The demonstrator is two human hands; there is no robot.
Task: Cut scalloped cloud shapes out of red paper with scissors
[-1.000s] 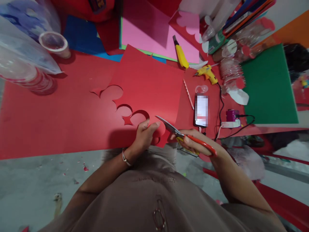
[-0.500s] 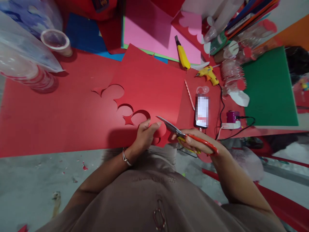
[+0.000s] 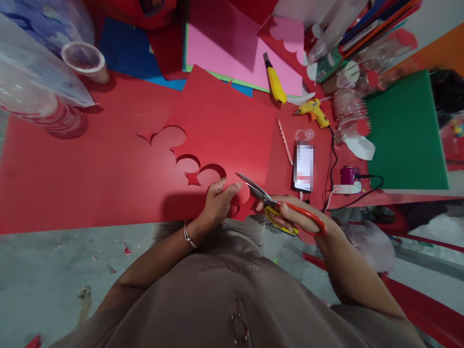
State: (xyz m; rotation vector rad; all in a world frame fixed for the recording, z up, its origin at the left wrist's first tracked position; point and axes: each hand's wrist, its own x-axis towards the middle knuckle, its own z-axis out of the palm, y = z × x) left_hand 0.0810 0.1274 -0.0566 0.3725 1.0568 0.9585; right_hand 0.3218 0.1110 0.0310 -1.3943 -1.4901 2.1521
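A red sheet of craft paper (image 3: 228,121) lies on the red table, its near left edge cut into round notches. My left hand (image 3: 219,200) pinches the sheet's near edge beside a rounded part, thumb on top. In my right hand (image 3: 290,212) is a pair of scissors (image 3: 300,215) with one orange-red and one yellow handle; the blades point left and away, over the paper just right of my left thumb. A small red offcut (image 3: 193,179) lies left of my left hand. The lower blade is partly hidden by the paper.
Beyond the sheet lie a yellow box cutter (image 3: 276,84) and pink paper (image 3: 224,43). To the right are a glue gun (image 3: 313,112), a pencil (image 3: 284,141), a phone (image 3: 303,166) and a green board (image 3: 406,135). A cup (image 3: 85,63) and a plastic-wrapped stack (image 3: 54,113) stand left.
The yellow handle has swung a little down and away from the orange-red one, so the scissors look slightly wider. My left hand and the sheet stay nearly in place.
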